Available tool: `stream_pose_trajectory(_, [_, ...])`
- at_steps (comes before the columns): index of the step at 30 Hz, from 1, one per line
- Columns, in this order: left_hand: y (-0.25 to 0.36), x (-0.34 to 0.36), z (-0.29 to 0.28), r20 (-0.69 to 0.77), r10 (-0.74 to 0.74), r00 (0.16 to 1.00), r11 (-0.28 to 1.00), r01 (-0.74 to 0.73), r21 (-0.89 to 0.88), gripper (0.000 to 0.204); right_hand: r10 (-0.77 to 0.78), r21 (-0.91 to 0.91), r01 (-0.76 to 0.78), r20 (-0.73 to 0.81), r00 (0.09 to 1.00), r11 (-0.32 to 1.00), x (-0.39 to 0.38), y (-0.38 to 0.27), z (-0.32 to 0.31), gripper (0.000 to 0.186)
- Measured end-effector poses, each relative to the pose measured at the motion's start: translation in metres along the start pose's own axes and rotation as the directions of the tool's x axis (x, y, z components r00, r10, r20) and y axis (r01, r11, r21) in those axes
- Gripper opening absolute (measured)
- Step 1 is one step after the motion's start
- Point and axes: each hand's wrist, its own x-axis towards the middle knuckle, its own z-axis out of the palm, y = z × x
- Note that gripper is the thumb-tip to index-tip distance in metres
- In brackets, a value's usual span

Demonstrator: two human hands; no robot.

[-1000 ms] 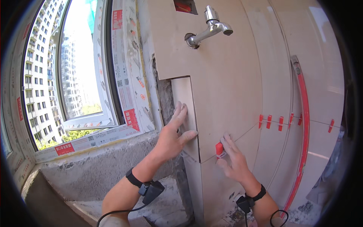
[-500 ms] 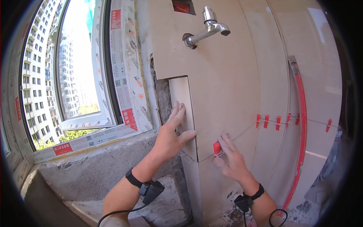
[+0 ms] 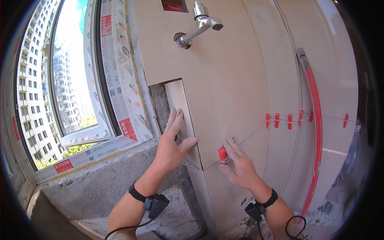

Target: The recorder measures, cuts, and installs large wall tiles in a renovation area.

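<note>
My left hand (image 3: 175, 140) presses against a narrow beige tile strip (image 3: 177, 94) along the wall's left edge, fingers stretched upward and thumb spread over the joint with the large tile (image 3: 224, 92). The strip's lower part is partly behind that hand. To its right, my right hand (image 3: 241, 164) has its thumb and fingers around a red tile-levelling wedge (image 3: 222, 153). This wedge stands at the seam between the large tile and the lower tile (image 3: 232, 192), with a pale clip at its base. Its contact with the fingertips is partly hidden.
A chrome tap (image 3: 200, 26) sticks out above. Several red wedges (image 3: 277, 120) line the seam to the right, beside a long red straightedge-like bar (image 3: 317, 120) leaning on the wall. At left are an open window (image 3: 90, 100) and a rough cement ledge (image 3: 100, 180).
The view has shifted, so the wall, tap and window sit farther left. My left hand stays on the strip and my right hand stays at the wedge, which now leans slightly.
</note>
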Motion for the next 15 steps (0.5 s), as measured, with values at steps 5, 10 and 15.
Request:
stream_pose_trajectory(5, [-0.01,-0.015,0.009,0.02,-0.098,0.995,0.994,0.099,-0.048,0.087,0.022,0.014,-0.022,0.014,1.0,1.0,0.003,0.006,0.004,0.068])
stream_pose_trajectory(10, [-0.018,-0.023,0.018,-0.01,-0.078,0.997,0.995,0.077,-0.069,0.087,0.04,0.006,-0.04,0.052,0.998,0.999,0.002,0.007,0.002,0.067])
stream_pose_trajectory(15, [-0.017,-0.025,0.018,0.006,-0.093,0.996,0.986,0.093,-0.141,0.085,0.024,0.007,-0.024,0.026,0.999,1.0,0.001,0.007,0.003,0.07])
